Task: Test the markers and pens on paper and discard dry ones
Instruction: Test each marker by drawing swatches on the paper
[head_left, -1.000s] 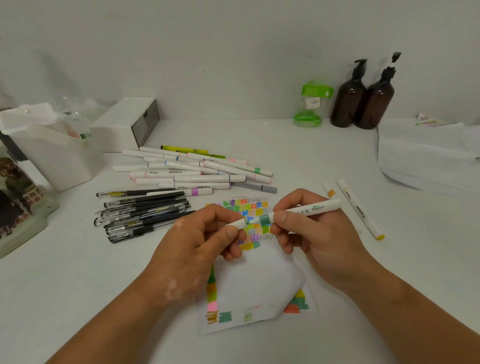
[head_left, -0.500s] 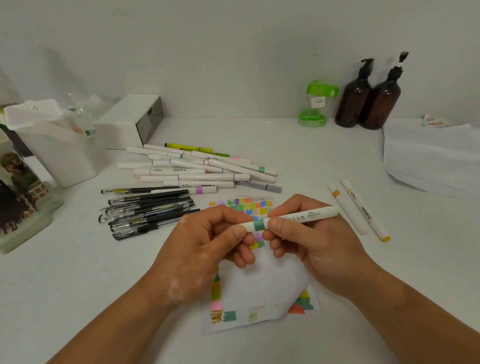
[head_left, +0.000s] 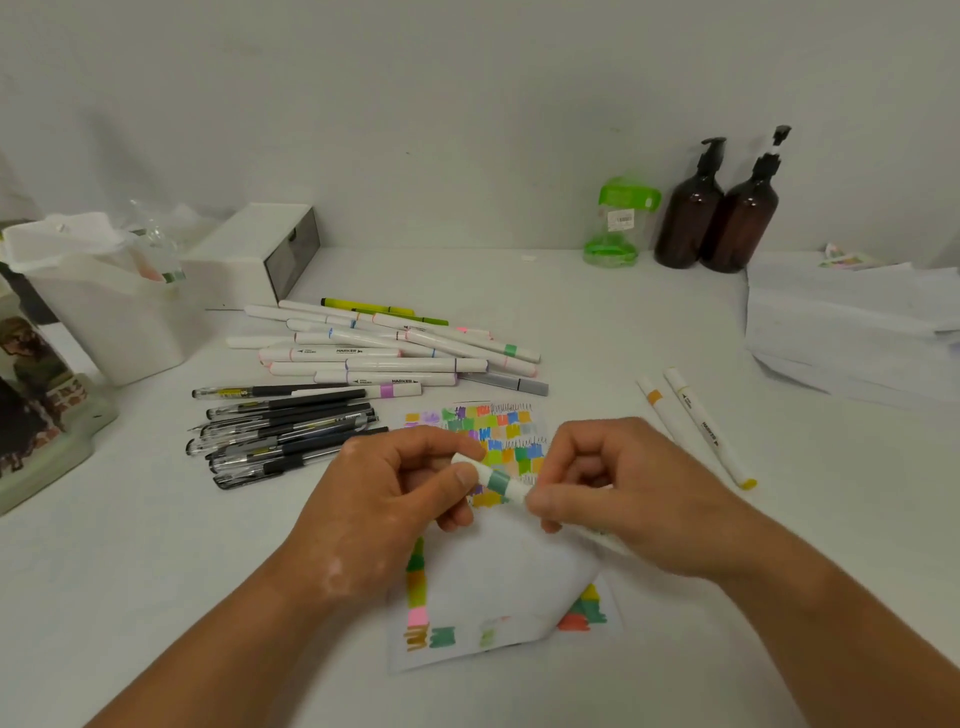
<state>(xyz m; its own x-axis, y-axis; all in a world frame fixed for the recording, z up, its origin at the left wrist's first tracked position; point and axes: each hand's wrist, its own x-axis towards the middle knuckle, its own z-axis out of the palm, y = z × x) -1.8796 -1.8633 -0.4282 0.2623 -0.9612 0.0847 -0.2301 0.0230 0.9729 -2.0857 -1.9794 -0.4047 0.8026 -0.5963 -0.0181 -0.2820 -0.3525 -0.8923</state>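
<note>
The left hand (head_left: 395, 499) pinches the cap end of a white marker with a green band (head_left: 498, 480) while the right hand (head_left: 628, 499) curls round its barrel, holding it just above the swatch-covered paper (head_left: 498, 587) on the desk (head_left: 571, 322). Beyond the paper to the left lie a pile of white markers (head_left: 374, 353) and a bundle of black pens (head_left: 280, 431). Two more markers (head_left: 696, 421) lie apart on the right, and a white bin (head_left: 104, 312) stands at the far left.

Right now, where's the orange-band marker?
In the head view, the white orange-banded marker lies right of the coloured test paper, beside the yellow-tipped white marker.
</note>
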